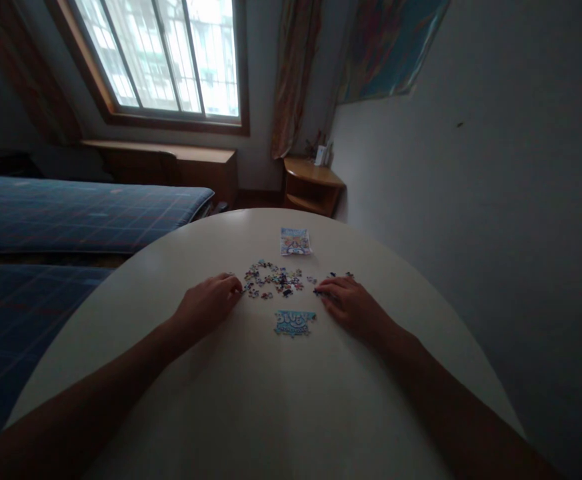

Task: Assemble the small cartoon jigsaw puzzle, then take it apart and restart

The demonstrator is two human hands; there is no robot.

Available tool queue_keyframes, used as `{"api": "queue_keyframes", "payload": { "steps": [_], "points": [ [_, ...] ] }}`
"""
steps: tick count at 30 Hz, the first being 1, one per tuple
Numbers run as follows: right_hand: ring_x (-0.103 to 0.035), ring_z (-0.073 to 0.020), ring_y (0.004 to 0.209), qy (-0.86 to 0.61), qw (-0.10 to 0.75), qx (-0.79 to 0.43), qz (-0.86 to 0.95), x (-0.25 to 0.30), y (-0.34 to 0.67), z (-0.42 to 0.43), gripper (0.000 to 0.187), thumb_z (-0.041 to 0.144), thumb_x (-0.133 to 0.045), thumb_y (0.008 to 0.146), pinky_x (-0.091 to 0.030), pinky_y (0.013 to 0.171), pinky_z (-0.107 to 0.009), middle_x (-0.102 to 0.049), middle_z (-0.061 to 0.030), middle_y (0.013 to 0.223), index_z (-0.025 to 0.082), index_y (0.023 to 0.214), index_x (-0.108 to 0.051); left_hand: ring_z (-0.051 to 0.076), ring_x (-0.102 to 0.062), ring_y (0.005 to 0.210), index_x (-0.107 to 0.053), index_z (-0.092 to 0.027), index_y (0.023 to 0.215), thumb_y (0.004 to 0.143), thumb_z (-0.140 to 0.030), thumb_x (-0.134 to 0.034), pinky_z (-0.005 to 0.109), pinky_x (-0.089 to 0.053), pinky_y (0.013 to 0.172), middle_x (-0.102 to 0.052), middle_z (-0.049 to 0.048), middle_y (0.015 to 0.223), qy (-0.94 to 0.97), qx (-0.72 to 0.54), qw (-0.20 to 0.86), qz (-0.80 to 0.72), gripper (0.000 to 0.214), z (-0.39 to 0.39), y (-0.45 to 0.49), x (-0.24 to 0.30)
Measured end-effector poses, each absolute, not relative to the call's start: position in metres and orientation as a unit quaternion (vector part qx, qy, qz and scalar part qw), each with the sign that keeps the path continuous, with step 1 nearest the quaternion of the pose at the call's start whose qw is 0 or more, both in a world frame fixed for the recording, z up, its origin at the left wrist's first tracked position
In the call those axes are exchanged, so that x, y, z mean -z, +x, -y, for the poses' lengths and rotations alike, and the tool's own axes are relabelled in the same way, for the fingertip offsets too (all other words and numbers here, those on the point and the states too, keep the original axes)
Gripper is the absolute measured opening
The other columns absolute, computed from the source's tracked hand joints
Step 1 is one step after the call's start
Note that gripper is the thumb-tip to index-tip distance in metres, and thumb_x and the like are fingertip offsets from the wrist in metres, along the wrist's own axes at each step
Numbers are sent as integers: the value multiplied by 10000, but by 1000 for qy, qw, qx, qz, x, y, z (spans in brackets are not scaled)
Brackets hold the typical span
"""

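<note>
Loose jigsaw puzzle pieces (281,279) lie in a spread-out pile on the white table (271,400). My left hand (212,298) rests at the pile's left edge, its fingers curled together. Whatever may be between those fingertips is too small to make out. On the other side, my right hand (349,305) has its fingers drawn together at a dark puzzle piece (317,291). Nearer to me, between both hands, is a joined blue puzzle section (295,323) with large lettering. Some dark pieces (349,275) lie just beyond the right hand.
A small printed picture packet (295,241) lies behind the pile. The table's round edge curves past both arms. Beds with plaid mattresses (71,210) stand at left, a wooden corner shelf (313,172) beyond the table, and a bare wall (495,220) at right.
</note>
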State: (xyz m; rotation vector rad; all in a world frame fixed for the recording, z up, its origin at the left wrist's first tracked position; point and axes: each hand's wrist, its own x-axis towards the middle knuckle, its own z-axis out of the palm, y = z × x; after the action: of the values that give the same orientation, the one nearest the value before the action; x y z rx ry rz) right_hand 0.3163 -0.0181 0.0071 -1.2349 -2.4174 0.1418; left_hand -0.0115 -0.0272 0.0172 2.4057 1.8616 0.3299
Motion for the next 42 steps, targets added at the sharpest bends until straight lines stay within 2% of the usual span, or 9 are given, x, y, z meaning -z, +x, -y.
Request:
{"api": "queue_keyframes", "payload": {
  "steps": [5,12,19,34,37,42],
  "points": [
    [-588,-250,1097,-444,208,-49,870,-7,317,18,271,194,-547,900,-454,986,-476,-680,-85,1170,216,1142,-665,218,-661,812,-699,-268,976,921,-286,-472,314,-503,665,-684,48,1035,780,-122,47,-612,234,20,-16,-16],
    [-590,-252,1090,-447,199,-45,871,-9,316,19,271,182,-552,897,-446,994,-485,-677,-88,1177,214,1142,-661,266,-600,1036,-689,-240,1067,931,-337,-511,402,-522,855,-667,73,1114,799,-190,0,-571,244,20,-6,-4],
    [-597,-252,1084,-449,206,-50,868,-10,314,20,264,194,-548,898,-455,985,-479,-681,-88,1154,227,1134,-664,247,-602,1002,-722,-254,939,915,-319,-533,398,-512,884,-678,54,1074,788,-221,35,-574,201,14,-4,0],
    [-590,-250,1100,-447,197,-44,872,-8,314,19,295,194,-536,899,-458,999,-464,-668,-106,1180,184,1173,-642,279,-583,1003,-707,-213,917,898,-295,-547,445,-481,933,-681,71,1060,784,-231,28,-575,181,6,-5,6],
    [-592,-254,1109,-455,204,-42,866,-9,318,18,299,202,-561,886,-460,1000,-457,-664,-110,1189,182,1175,-640,285,-560,1059,-697,-203,956,891,-295,-550,457,-460,973,-667,83,1098,785,-253,11,-565,184,8,-5,6],
    [-596,-266,1113,-482,219,-27,848,-8,323,15,287,234,-560,895,-454,1004,-471,-674,-122,1178,178,1163,-647,303,-499,1194,-669,-190,1126,899,-299,-534,488,-418,1044,-590,105,1289,785,-258,0,-563,286,7,-6,11]
  ]
}}
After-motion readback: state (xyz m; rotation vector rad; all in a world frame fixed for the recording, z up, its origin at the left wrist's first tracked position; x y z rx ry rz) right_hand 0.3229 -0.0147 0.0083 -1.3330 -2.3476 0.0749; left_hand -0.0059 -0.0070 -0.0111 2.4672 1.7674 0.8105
